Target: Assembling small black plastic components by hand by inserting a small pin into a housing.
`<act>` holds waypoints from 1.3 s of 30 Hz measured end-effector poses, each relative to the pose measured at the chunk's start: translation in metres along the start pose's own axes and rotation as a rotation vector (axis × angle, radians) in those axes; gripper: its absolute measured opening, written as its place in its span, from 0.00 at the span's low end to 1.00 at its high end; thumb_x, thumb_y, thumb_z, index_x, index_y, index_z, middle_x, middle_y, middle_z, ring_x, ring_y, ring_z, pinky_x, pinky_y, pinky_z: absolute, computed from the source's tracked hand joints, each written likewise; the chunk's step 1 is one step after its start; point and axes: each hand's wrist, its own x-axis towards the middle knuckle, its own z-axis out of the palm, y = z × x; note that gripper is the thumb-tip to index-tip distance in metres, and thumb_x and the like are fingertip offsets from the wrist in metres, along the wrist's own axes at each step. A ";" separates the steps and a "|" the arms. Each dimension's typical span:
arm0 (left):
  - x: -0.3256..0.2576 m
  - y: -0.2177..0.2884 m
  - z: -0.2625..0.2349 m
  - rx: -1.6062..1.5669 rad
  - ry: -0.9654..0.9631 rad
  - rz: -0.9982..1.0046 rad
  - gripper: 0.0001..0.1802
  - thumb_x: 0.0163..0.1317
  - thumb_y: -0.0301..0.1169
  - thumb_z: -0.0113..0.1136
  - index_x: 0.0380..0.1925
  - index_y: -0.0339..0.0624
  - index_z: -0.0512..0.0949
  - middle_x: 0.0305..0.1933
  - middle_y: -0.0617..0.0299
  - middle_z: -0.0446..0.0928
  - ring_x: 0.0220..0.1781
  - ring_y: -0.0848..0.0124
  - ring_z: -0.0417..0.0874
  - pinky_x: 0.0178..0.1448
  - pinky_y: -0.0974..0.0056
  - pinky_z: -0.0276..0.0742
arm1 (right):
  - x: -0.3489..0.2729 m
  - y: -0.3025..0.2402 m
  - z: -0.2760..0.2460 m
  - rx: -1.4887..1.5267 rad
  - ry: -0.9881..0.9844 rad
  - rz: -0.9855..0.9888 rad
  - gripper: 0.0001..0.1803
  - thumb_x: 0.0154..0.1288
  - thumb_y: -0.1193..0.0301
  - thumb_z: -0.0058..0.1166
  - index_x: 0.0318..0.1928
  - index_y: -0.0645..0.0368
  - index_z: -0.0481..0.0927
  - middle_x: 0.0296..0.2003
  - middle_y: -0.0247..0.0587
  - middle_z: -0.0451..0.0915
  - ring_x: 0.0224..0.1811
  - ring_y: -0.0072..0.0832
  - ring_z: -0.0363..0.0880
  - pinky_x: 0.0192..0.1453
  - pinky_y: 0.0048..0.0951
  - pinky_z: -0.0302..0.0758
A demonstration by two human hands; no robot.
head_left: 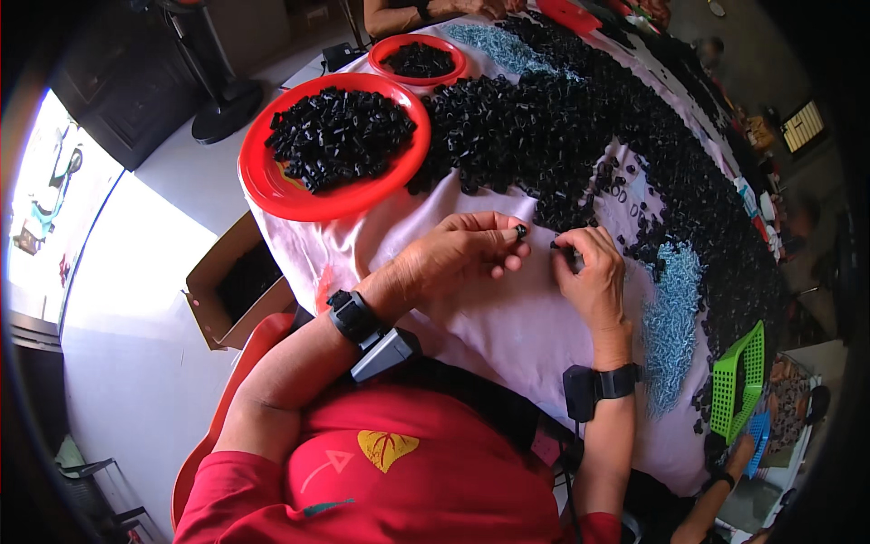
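My left hand (467, 247) is closed in a pinch, with a small black plastic piece (521, 231) between thumb and forefinger. Just across a narrow gap, my right hand (594, 270) has its thumb and forefinger bent together. A tiny dark bit (555, 245) shows at its fingertips, too small to name. Both hands are over the pink cloth (471, 317) on the table. Beyond them spreads a big heap of similar black pieces (507, 127). To the right of my right hand lies a pile of small light-blue pieces (672, 317).
Black pieces fill a large red plate (258, 186) and a smaller red plate (462, 68). Farther back is another light-blue pile (507, 50). A green basket (739, 381) stands at right. Other people's arms (403, 16) reach in. A cardboard box (213, 308) sits left of the table.
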 end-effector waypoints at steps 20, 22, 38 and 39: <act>0.000 -0.016 0.022 0.348 0.088 0.114 0.12 0.74 0.32 0.59 0.50 0.36 0.77 0.41 0.62 0.83 0.39 0.76 0.86 0.44 0.68 0.84 | 0.005 -0.036 -0.014 0.583 -0.018 0.282 0.10 0.63 0.77 0.64 0.46 0.61 0.86 0.34 0.32 0.84 0.30 0.15 0.77 0.35 0.19 0.74; 0.000 -0.015 0.023 0.322 0.096 0.120 0.12 0.74 0.32 0.59 0.50 0.36 0.77 0.41 0.62 0.83 0.39 0.76 0.86 0.45 0.68 0.85 | 0.003 -0.036 -0.014 0.582 0.005 0.303 0.11 0.64 0.78 0.63 0.47 0.61 0.87 0.35 0.33 0.85 0.30 0.17 0.78 0.36 0.20 0.75; 0.001 -0.013 0.024 0.478 0.150 0.222 0.10 0.71 0.28 0.61 0.48 0.33 0.78 0.39 0.61 0.83 0.37 0.75 0.86 0.43 0.69 0.85 | 0.002 -0.038 -0.014 0.450 -0.006 0.218 0.11 0.62 0.80 0.64 0.45 0.60 0.88 0.34 0.37 0.86 0.30 0.20 0.80 0.34 0.21 0.77; 0.001 -0.011 0.024 0.511 0.161 0.197 0.10 0.71 0.28 0.62 0.47 0.33 0.78 0.38 0.61 0.83 0.37 0.76 0.86 0.43 0.69 0.84 | 0.004 -0.038 -0.014 0.457 0.013 0.197 0.11 0.62 0.80 0.64 0.45 0.60 0.88 0.34 0.37 0.86 0.30 0.20 0.80 0.35 0.21 0.77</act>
